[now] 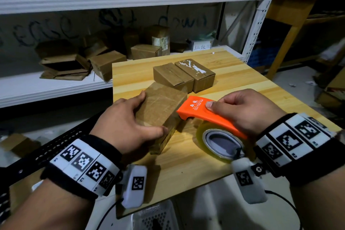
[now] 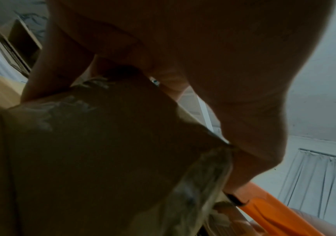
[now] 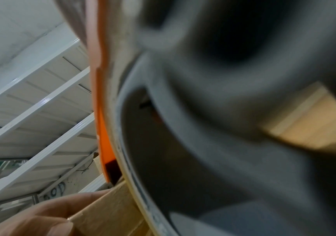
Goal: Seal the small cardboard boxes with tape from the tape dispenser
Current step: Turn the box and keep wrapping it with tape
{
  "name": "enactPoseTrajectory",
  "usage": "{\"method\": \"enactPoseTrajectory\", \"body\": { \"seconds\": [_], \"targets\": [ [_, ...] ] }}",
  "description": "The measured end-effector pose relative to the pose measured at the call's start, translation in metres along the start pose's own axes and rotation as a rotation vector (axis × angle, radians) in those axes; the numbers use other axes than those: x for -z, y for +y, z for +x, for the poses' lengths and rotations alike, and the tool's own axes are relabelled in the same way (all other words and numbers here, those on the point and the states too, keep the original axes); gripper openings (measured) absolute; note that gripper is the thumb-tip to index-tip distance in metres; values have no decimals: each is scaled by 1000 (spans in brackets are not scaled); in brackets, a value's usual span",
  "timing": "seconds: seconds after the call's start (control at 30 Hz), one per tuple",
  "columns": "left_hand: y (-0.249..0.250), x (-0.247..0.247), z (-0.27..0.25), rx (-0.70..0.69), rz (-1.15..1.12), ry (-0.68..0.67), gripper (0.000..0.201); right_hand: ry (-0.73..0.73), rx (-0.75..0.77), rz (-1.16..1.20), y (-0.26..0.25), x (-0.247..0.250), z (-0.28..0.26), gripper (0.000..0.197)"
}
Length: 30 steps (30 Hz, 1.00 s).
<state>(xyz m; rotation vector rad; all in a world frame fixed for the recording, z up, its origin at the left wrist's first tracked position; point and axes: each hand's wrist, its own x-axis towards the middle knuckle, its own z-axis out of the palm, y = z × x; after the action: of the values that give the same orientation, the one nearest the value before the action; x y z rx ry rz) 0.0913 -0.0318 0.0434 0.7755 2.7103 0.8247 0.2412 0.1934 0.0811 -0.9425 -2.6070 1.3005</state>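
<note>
A small cardboard box [image 1: 160, 110], glossy with tape on top, lies slanted on the wooden table [image 1: 242, 80]. My left hand [image 1: 149, 113] grips it, thumb on the near end and fingers over the far left edge. My right hand [image 1: 220, 106] holds the orange tape dispenser [image 1: 205, 115], with the index finger laid on its top. Its front edge touches the box's right side. The clear tape roll [image 1: 220, 142] sits under my palm. In the left wrist view the box [image 2: 102, 151] fills the frame beside the dispenser [image 2: 274, 212]. The right wrist view shows the roll [image 3: 203, 143] close up and blurred.
Two more small boxes [image 1: 171, 76] [image 1: 196, 73] stand side by side further back on the table. A white metal shelf [image 1: 56, 87] on the left carries several cardboard boxes, some flattened. A white perforated basket [image 1: 155, 218] sits below the table's near edge.
</note>
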Motion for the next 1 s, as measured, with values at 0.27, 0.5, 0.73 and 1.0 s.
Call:
{"method": "enactPoseTrajectory", "body": {
  "seconds": [0.27, 0.5, 0.73, 1.0],
  "targets": [
    [7, 0, -5, 20, -115, 11, 133, -4, 19, 5, 1, 5, -3, 42],
    [4, 11, -5, 59, -445, -17, 127, 0, 37, 32, 8, 21, -13, 44],
    [8, 6, -6, 79, -560, 11, 123, 3, 21, 59, 11, 15, -12, 43],
    [18, 8, -11, 44, -568, -24, 111, 31, 12, -13, 11, 3, -6, 42]
  ]
}}
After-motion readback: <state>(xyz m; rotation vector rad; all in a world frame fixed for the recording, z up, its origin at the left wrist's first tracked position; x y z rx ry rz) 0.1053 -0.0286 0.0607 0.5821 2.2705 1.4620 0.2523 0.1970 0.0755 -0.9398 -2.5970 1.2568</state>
